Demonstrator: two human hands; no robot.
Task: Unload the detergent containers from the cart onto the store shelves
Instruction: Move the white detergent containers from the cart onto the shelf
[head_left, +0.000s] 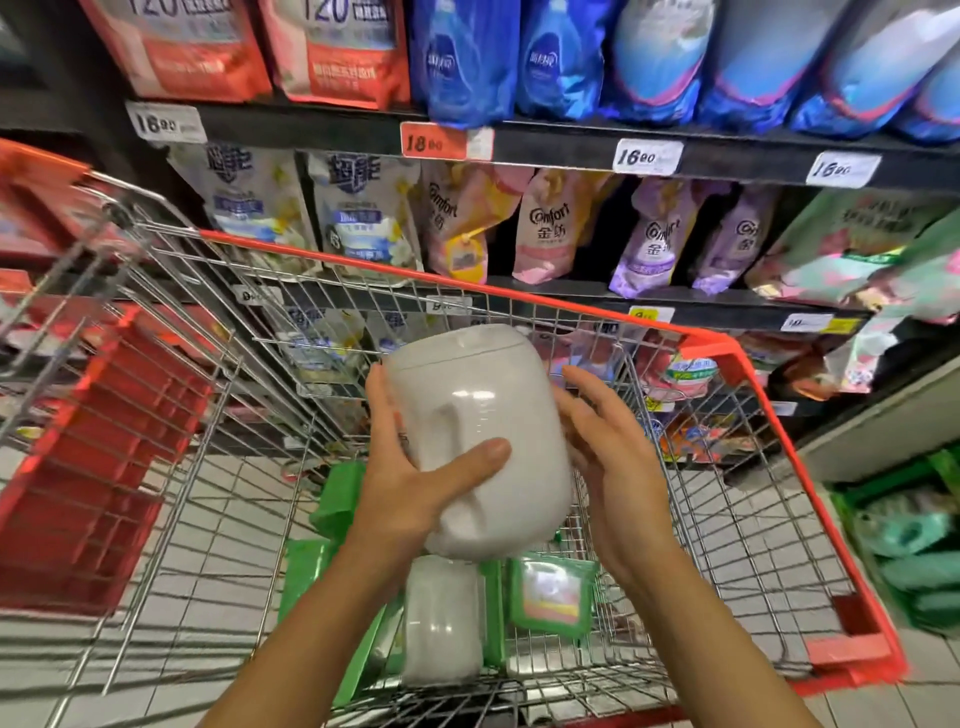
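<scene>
White plastic detergent jug with a moulded handle (483, 415) is held in the air over the wire shopping cart with red rim (727, 353), not touching it. Long axis runs near-to-far, tilted slightly left at the top. The flat round end points up and away toward the dark store shelves (571, 140), and the handle side faces the camera. Left hand (410, 483) grips the jug's left side, thumb wrapped across the front below the handle. Right hand (613, 457) lies flat against the right side, fingers nearly straight. Second white jug (441, 623) lies in the cart bottom beside green packets (550, 597).
</scene>
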